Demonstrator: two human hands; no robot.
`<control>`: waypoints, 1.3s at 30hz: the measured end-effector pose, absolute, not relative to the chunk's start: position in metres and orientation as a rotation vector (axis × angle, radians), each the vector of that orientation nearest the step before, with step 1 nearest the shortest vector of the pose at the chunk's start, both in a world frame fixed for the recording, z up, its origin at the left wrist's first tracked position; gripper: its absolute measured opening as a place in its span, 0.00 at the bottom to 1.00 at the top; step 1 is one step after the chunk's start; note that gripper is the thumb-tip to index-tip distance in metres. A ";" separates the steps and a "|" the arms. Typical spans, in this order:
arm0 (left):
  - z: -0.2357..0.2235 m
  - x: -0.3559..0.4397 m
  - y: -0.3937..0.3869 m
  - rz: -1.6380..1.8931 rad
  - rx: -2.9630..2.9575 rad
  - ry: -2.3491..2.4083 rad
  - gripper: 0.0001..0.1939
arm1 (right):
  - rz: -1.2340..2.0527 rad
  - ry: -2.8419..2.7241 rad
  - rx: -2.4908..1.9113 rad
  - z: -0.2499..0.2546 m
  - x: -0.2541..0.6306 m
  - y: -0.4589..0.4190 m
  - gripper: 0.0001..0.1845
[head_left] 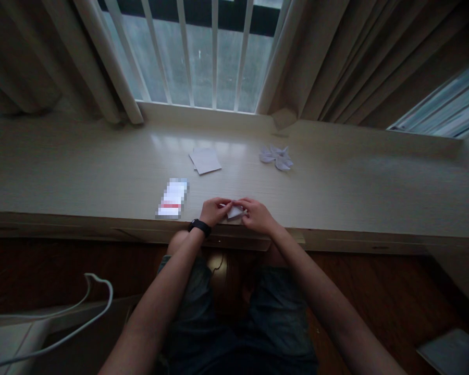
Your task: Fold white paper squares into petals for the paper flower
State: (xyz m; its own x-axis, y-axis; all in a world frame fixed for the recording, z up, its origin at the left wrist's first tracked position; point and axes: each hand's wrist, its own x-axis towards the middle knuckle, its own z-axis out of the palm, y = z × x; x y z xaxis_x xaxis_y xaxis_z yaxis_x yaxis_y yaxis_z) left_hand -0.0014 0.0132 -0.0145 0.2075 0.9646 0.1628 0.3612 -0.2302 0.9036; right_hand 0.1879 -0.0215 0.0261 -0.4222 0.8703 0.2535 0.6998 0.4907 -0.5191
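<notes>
Between my two hands, close to the front edge of the pale ledge, is a small folded piece of white paper (235, 212). My left hand (216, 210), with a dark watch (200, 227) on its wrist, pinches the paper's left side. From the right, my right hand (257, 214) grips the other side, and the fingertips of both hands meet at its top. Part of the paper is hidden behind the fingers. Beyond my hands lie a small stack of square white paper sheets (205, 161) and, farther right, several folded white paper pieces (276, 157) grouped together.
A blurred-out bright rectangle, perhaps a phone (173, 198), lies left of my hands on the ledge (336, 187). Behind it stand a barred window (203, 62) and brown curtains (328, 62). A white cable (101, 312) loops at lower left.
</notes>
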 end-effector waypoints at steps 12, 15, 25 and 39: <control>-0.008 -0.001 0.013 1.058 1.463 1.208 0.22 | 0.933 -1.380 -1.451 -0.010 0.170 -0.007 0.18; -0.009 -0.001 0.013 1.075 1.452 1.188 0.23 | 1.039 -1.272 -1.313 -0.017 0.167 -0.004 0.20; -0.014 -0.004 0.018 1.070 1.469 1.131 0.21 | 1.272 -1.144 -1.096 -0.006 0.173 -0.006 0.33; -0.010 -0.007 0.018 0.979 1.593 1.089 0.21 | 1.151 -1.038 -1.134 -0.008 0.163 -0.003 0.20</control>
